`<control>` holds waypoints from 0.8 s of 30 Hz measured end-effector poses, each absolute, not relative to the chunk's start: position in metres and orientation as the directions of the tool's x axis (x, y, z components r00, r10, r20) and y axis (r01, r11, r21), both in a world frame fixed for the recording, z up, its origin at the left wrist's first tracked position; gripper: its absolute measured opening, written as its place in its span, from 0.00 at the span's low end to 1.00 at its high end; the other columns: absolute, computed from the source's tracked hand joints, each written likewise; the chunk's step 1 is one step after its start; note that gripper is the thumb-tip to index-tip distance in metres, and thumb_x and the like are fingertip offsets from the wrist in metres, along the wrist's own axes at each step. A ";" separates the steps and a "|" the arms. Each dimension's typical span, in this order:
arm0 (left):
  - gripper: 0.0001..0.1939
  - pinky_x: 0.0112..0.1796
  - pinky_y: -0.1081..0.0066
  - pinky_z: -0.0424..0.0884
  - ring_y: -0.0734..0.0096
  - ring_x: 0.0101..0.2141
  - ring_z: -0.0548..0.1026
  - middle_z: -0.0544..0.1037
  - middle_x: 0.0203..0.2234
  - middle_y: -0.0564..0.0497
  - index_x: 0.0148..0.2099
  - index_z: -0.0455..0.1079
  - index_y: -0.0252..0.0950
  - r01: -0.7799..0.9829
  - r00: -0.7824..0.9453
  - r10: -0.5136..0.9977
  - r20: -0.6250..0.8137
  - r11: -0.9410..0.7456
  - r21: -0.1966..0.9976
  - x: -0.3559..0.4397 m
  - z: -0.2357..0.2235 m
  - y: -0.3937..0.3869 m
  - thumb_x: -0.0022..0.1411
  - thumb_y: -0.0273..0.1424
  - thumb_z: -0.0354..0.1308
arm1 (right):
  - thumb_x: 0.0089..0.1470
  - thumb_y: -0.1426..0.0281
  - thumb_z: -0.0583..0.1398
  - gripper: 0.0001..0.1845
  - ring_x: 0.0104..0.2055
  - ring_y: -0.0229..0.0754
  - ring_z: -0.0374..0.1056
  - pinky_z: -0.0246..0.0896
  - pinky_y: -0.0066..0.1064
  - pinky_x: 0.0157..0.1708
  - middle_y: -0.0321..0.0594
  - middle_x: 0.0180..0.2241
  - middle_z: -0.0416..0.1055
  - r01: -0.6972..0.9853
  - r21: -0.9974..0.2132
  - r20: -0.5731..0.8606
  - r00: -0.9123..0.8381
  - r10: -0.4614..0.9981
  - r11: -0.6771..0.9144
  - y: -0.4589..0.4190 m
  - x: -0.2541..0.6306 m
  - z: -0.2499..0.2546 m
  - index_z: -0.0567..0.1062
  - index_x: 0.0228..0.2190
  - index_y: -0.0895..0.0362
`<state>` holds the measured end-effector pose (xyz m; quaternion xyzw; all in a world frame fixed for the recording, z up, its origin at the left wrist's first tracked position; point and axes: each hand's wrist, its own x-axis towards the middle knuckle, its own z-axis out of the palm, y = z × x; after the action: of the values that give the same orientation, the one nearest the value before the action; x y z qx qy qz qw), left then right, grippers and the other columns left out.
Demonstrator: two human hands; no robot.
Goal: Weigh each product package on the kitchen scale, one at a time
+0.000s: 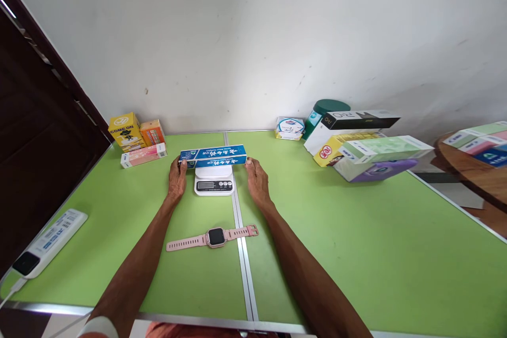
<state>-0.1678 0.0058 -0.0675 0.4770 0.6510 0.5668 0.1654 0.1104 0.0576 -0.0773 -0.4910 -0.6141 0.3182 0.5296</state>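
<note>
A long blue toothpaste box [214,156] lies across the top of a small white kitchen scale [214,186]. My left hand [177,178] closes on the box's left end, thumb in front. At the right end, my right hand [257,179] grips it with thumb and fingers. The scale's dark display and round buttons face me; the box covers most of its platform. Between my forearms, a pink smartwatch [216,237] is stretched out flat on the green table [309,253].
Small boxes, including a yellow one [127,132], stand at the back left. A white power strip [51,243] is at the left edge. A white-blue box [290,128], a green tub [330,106] and several tissue packs [384,148] are at the right back. Behind is a wall [237,47].
</note>
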 end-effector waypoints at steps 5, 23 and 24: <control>0.50 0.77 0.48 0.57 0.44 0.77 0.64 0.66 0.76 0.32 0.77 0.65 0.39 0.380 -0.504 0.797 0.333 -0.142 0.914 -0.164 -0.069 0.004 0.70 0.70 0.53 | 0.71 0.37 0.49 0.43 0.73 0.66 0.66 0.59 0.67 0.73 0.64 0.68 0.71 0.210 -0.920 0.356 0.093 0.930 0.331 0.058 0.107 -0.079 0.73 0.65 0.57; 0.37 0.73 0.51 0.65 0.49 0.71 0.72 0.77 0.69 0.37 0.73 0.67 0.41 0.321 -0.644 0.684 0.343 -0.165 0.932 -0.177 -0.033 -0.006 0.78 0.60 0.49 | 0.71 0.35 0.52 0.42 0.75 0.62 0.65 0.55 0.62 0.76 0.52 0.70 0.73 0.179 -0.866 0.443 -0.155 0.883 0.466 0.046 0.060 -0.004 0.76 0.68 0.50; 0.36 0.72 0.52 0.66 0.50 0.71 0.72 0.78 0.68 0.38 0.73 0.68 0.41 0.326 -0.685 0.641 0.347 -0.157 0.932 -0.188 -0.029 -0.006 0.78 0.61 0.49 | 0.70 0.34 0.52 0.43 0.76 0.62 0.63 0.54 0.61 0.77 0.52 0.70 0.73 0.167 -0.861 0.453 -0.179 0.874 0.481 0.047 0.047 0.004 0.76 0.68 0.50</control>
<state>-0.1885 -0.0061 -0.0286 0.3786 0.6380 0.6598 0.1193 0.0468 0.0474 0.0037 -0.3784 -0.6875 0.3414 0.5172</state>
